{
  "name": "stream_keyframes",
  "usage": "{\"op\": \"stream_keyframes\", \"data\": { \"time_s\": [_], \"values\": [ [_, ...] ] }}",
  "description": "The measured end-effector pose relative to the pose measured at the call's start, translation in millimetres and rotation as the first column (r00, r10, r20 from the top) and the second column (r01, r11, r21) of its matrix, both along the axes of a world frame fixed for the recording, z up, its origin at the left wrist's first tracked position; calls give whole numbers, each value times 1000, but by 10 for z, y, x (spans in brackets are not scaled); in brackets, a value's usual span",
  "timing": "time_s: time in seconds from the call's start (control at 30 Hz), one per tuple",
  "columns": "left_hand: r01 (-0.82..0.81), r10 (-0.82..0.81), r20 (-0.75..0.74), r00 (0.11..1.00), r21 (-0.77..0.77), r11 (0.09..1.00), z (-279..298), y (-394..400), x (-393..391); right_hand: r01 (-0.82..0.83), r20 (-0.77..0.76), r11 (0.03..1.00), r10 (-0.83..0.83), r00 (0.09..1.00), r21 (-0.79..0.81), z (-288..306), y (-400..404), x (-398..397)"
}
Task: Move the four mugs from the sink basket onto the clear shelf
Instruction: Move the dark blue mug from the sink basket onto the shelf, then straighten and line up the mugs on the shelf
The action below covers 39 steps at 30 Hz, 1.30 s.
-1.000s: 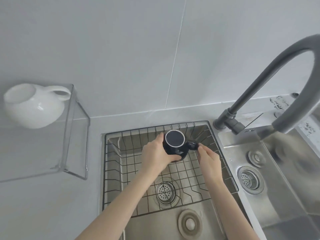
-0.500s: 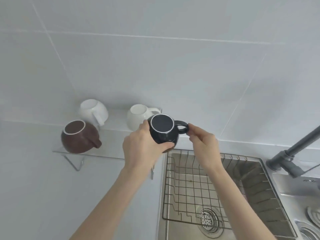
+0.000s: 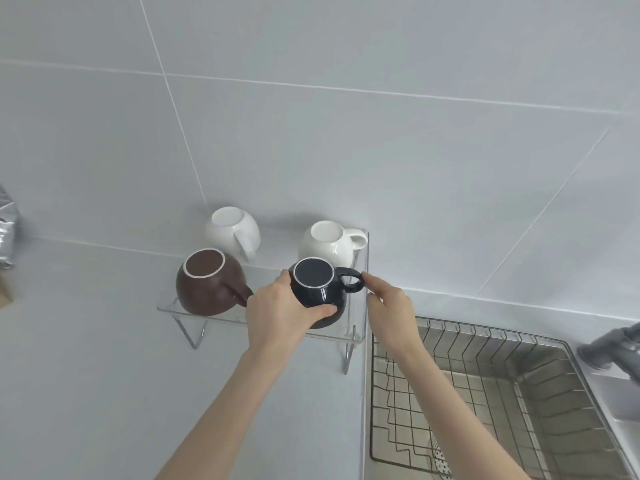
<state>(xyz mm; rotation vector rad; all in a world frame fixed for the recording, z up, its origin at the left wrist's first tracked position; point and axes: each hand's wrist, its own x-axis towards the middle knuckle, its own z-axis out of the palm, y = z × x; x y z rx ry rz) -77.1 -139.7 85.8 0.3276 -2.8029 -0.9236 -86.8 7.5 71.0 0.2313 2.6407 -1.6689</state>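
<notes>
A black mug (image 3: 320,292) sits upside down at the front right of the clear shelf (image 3: 207,315). My left hand (image 3: 277,315) wraps around its body. My right hand (image 3: 389,308) is just right of the mug's handle, fingertips close to it; contact cannot be told. On the shelf a brown mug (image 3: 207,287) stands upside down at the front left, and two white mugs (image 3: 233,230) (image 3: 330,242) stand upside down at the back. The wire sink basket (image 3: 485,386) at the lower right holds no mugs in its visible part.
A grey faucet (image 3: 613,348) is at the right edge, beyond the basket. A silvery bag (image 3: 7,230) stands at the far left on the grey counter (image 3: 86,375). A tiled wall rises right behind the shelf.
Both hands lifted the black mug out of the sink basket and carried it left onto the shelf's front right. My view swung left from the sink to the shelf.
</notes>
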Motion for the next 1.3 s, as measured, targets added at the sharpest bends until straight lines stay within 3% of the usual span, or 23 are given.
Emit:
{"op": "stream_keyframes", "data": {
  "time_s": [0.33, 0.43, 0.5, 0.57, 0.67, 0.73, 1.07, 1.3],
  "values": [
    [47, -48, 18, 999, 46, 998, -126, -77, 20, 32, -49, 999, -30, 998, 29, -85, -87, 92],
    [90, -95, 84, 992, 56, 994, -150, -85, 83, 72, 11, 975, -72, 997, -211, -92, -53, 81],
    [112, -125, 63, 990, 173, 978, -141, -104, 175, 87, 29, 917, -82, 996, -390, -97, -18, 93],
    [121, -119, -28, 992, 353, 928, -91, -129, 289, 68, 28, 900, -61, 998, -430, -127, -10, 114],
    [98, -124, -3, 992, 627, 773, -13, -147, 392, 40, 36, 874, -25, 999, -484, -196, -55, 158],
    [97, -140, 2, 990, 710, 698, -30, -165, 383, 36, 39, 854, -18, 999, -520, -216, -82, 200],
    [33, -153, 67, 986, 820, 571, -178, -332, 135, 60, 42, 881, -45, 998, -470, -291, -88, 467],
    [53, -138, 36, 990, 805, 591, -260, -359, 66, 82, 47, 876, -67, 997, -475, -317, -98, 518]
  ]
}}
